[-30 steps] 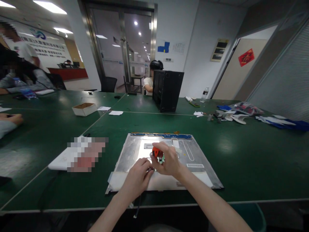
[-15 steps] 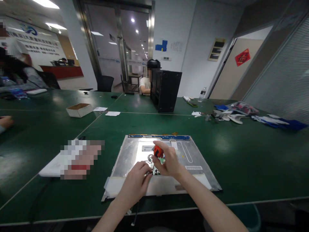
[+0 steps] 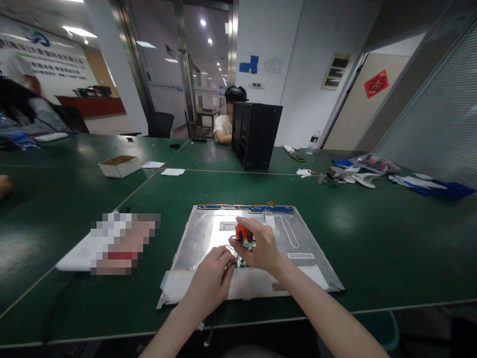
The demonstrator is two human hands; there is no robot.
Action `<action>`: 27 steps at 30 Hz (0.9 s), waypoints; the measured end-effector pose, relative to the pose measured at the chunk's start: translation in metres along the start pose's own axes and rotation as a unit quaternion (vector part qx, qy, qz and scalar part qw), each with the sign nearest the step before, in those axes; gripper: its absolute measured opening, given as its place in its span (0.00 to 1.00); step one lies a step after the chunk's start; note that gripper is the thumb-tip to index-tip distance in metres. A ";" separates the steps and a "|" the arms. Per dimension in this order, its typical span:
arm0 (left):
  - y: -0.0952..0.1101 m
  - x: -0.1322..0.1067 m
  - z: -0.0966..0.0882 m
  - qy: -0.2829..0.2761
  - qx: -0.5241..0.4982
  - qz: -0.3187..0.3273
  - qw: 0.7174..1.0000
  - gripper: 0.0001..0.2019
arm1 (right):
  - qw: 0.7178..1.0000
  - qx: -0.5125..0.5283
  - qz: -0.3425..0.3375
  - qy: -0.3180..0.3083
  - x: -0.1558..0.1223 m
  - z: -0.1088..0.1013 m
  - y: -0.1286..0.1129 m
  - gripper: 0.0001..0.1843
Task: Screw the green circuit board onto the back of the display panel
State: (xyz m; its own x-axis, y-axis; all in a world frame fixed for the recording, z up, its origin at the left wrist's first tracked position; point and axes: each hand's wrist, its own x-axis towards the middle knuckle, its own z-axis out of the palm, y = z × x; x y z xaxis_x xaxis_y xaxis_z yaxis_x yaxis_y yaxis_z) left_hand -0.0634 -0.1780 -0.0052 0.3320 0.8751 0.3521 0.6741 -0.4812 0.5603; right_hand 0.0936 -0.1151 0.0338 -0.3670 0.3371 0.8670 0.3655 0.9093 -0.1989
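A flat metal display panel [image 3: 309, 271] lies back-up on the table in front of me, with a blue circuit strip [image 3: 246, 209] along its far edge. My right hand [image 3: 261, 246] is closed round the orange-and-black handle of a screwdriver [image 3: 242, 232], held upright over the panel's middle. Below it shows part of a small green circuit board [image 3: 244, 263], mostly covered by my hands. My left hand [image 3: 214, 271] rests on the panel beside the board, thumb and fingers pinched together at the screwdriver's lower end; what they grip is hidden. A thin cable [image 3: 209, 335] hangs past the near edge.
A black computer case [image 3: 257, 136] stands at the back, with a person [image 3: 223, 127] behind it. An open white box [image 3: 119, 166] and papers [image 3: 173, 172] lie left of it. Gloves and bags [image 3: 372, 169] lie at right. A white device [image 3: 76, 253], partly blurred out, sits at left.
The view has shifted slightly. Both hands stay at the panel's middle, the screwdriver handle turned a little in my right hand. Another person's hand at the far left has drawn further out of view.
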 end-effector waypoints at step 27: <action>-0.001 0.001 0.004 0.001 0.012 0.011 1.000 0.08 | 1.000 -0.016 0.010 0.012 0.000 -0.007 -0.005 0.21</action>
State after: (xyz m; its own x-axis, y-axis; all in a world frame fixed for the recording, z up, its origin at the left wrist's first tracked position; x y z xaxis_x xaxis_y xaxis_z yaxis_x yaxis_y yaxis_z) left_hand -0.0611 -0.1768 -0.0084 0.3450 0.8642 0.3663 0.6826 -0.4989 0.5340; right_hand 0.0979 -0.1215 0.0379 -0.3381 0.3490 0.8740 0.4003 0.8938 -0.2021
